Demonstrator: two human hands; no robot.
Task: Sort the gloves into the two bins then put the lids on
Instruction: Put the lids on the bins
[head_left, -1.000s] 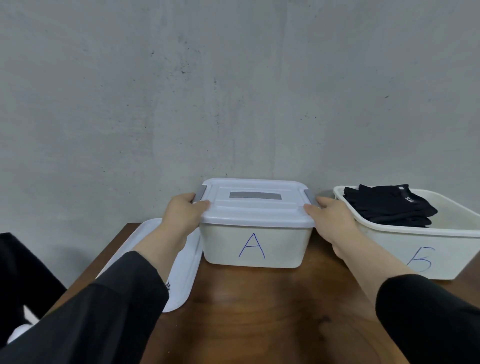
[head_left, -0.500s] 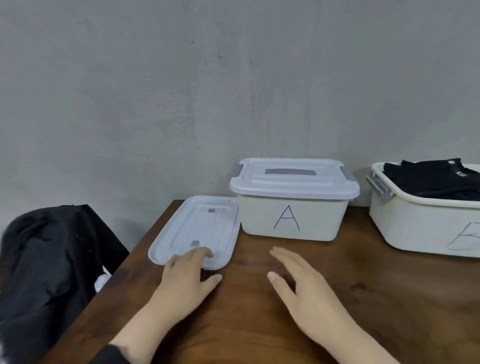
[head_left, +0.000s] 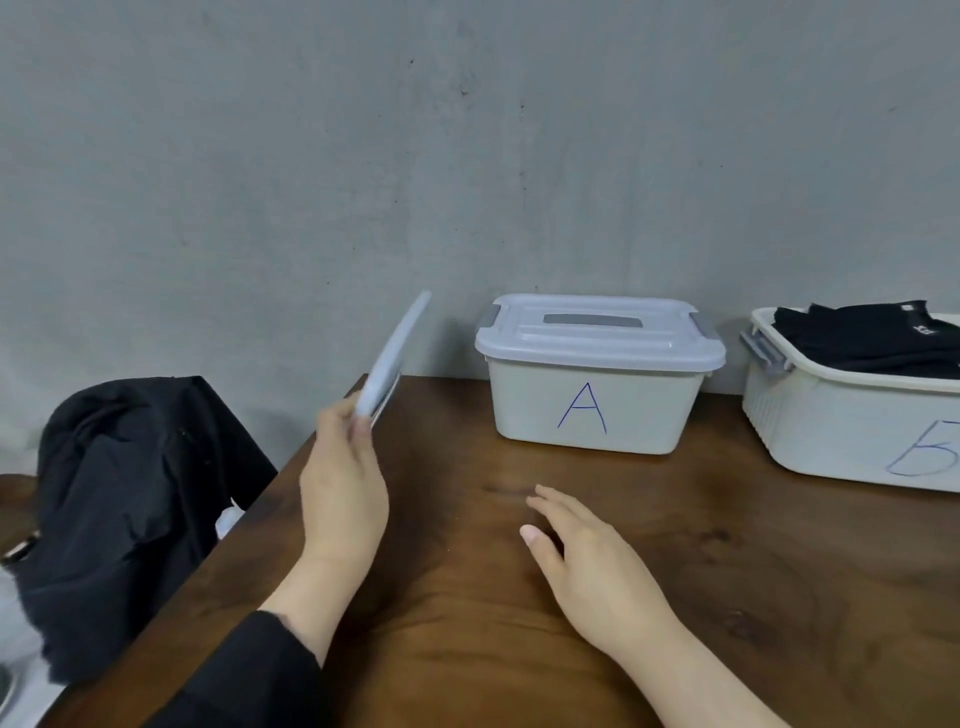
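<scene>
Bin A (head_left: 592, 410) at the table's (head_left: 519, 597) back edge already wears its lid, grey latches at both ends. Bin B (head_left: 831, 421), at the right edge, is open, with black gloves (head_left: 878, 338) piled to the rim; no loose gloves show on the table. So sorting looks finished, and what remains, I judge, is carrying the second lid (head_left: 392, 358) across to B and pressing it down.

That lid is pale, thin plastic, seen almost edge-on and tilted steeply, above the back left corner. Left hand (head_left: 345, 499) pinches its lower edge, fingers curled round it. Right hand (head_left: 592, 566) lies just above the wood in the middle, fingers straight and slightly spread, holding nothing. A dark jacket (head_left: 130, 499) sits off the left edge.
</scene>
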